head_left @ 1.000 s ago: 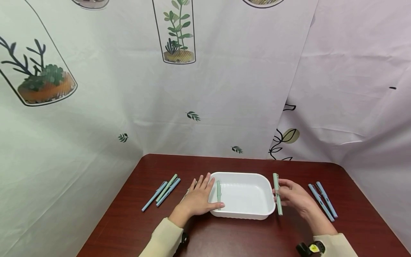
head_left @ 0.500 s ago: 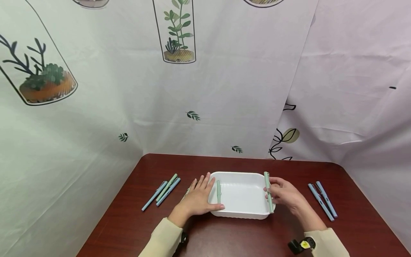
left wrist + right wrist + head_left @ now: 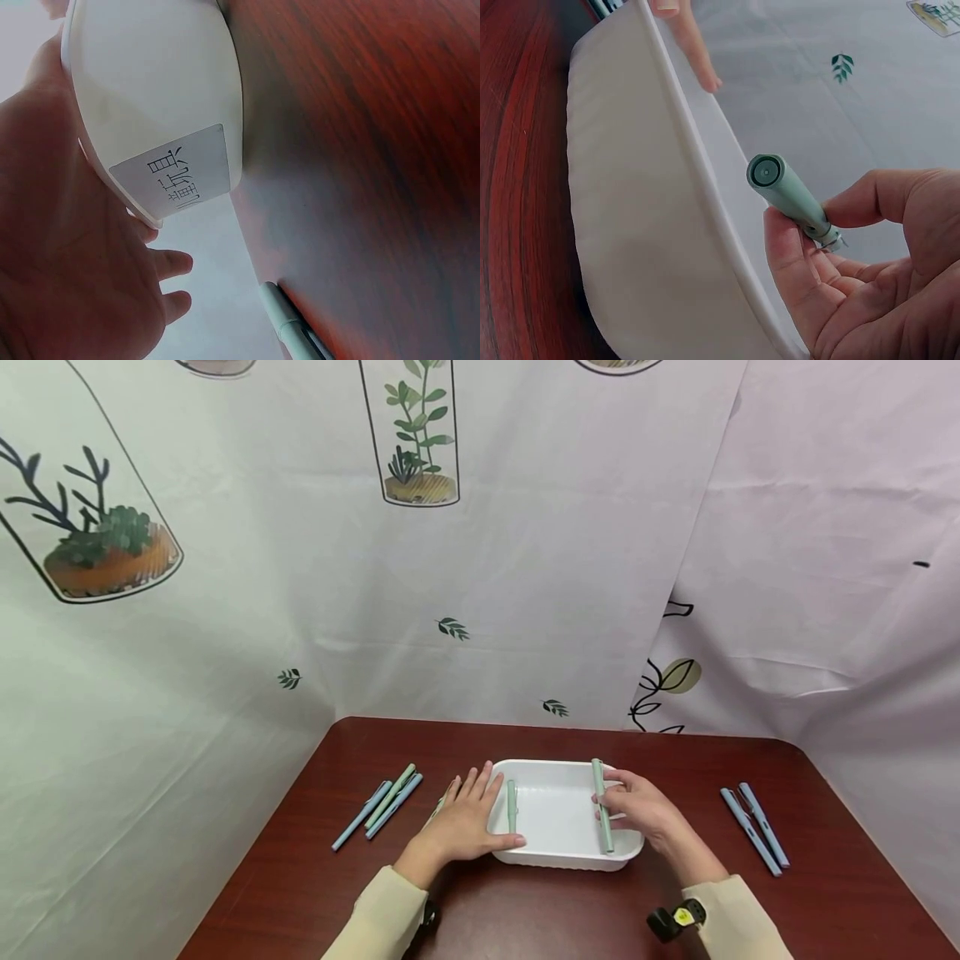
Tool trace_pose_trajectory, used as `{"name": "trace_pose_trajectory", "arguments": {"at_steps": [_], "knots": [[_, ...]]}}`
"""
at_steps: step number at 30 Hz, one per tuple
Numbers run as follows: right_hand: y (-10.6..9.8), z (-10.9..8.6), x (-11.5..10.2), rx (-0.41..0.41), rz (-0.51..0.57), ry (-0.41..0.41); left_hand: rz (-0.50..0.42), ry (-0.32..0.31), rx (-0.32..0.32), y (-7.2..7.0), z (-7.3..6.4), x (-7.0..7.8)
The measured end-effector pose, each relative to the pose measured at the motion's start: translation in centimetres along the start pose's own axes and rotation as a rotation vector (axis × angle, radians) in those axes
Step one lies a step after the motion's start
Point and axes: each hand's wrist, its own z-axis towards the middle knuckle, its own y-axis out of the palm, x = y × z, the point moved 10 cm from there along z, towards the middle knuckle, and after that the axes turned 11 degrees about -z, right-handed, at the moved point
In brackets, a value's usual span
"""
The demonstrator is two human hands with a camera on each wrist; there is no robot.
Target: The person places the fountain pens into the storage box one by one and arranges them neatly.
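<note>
A white plastic tray (image 3: 558, 862) stands on the table, with a light green pen (image 3: 512, 806) lying inside near its left end. My left hand (image 3: 461, 828) rests on the tray's left rim, fingers straight and spread, thumb over the front edge. A label (image 3: 176, 172) shows on the tray's wall in the left wrist view. Over the right part of the tray, my right hand (image 3: 641, 810) pinches another light green pen (image 3: 791, 193) between thumb and fingers. In the left wrist view, a pale green pen (image 3: 285, 319) lies on the table beyond my left hand, which mostly covers it in the head view.
Left of the tray, a green pen (image 3: 389, 797) lies between two blue pens. Two more blue pens, one of them this pen (image 3: 750, 832), lie at the right of the dark red table (image 3: 525, 918). A printed cloth (image 3: 487, 568) hangs behind.
My right hand has carried the green pen leftward, from beside the tray's right end to over its inside. My left hand has stayed on the left rim.
</note>
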Motion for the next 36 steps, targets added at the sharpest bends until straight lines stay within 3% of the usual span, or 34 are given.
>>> {"name": "trace_pose_trajectory", "arguments": {"at_steps": [17, 36], "knots": [[3.1, 1.3, -0.8, -0.043, 0.027, -0.03, 0.001, -0.007, 0.002, -0.2, 0.0, 0.3], [6.2, 2.9, -0.4, -0.022, 0.012, 0.02, 0.015, -0.022, -0.003, -0.3, -0.1, 0.2]]}}
